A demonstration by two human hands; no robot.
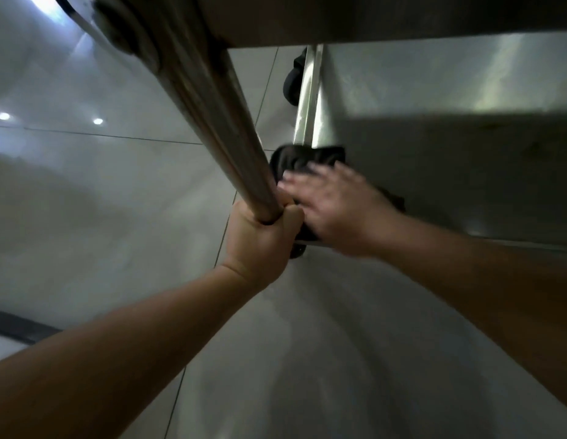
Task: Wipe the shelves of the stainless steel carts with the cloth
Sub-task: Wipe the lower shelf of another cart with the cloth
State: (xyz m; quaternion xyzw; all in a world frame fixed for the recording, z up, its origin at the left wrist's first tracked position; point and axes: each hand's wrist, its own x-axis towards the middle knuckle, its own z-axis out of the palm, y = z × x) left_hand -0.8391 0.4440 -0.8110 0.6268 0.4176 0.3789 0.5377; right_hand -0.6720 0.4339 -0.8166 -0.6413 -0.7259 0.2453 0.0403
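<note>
View: you look steeply down from above a stainless steel cart, whose upper shelf edge fills the top of the frame
Left hand: your left hand, just left of centre, has its fingers clenched round the cart's upright post, which runs from the upper left down to the middle; this grip looks meant to steady the cart on its wheels and brace you while you lean in
Right hand: your right hand, at centre, lies flat with fingers straight and spread, pressing down on the cloth rather than gripping it; a flat palm spreads pressure for wiping. It is blurred, which suggests it is moving
Cloth: dark, crumpled, at the centre of the frame, on the near left corner of the lower shelf, partly under your palm and poking out beyond your fingertips
Lower shelf: brushed steel, filling the right half, the upper shelf's shadow across it
Caster: a black caster shows at upper centre, beside the shelf's raised rim
Floor: pale glossy floor tiles across the left and bottom, with ceiling lights reflected at left
Step in hand: likely wiping the lower shelf's corner near the post
</note>
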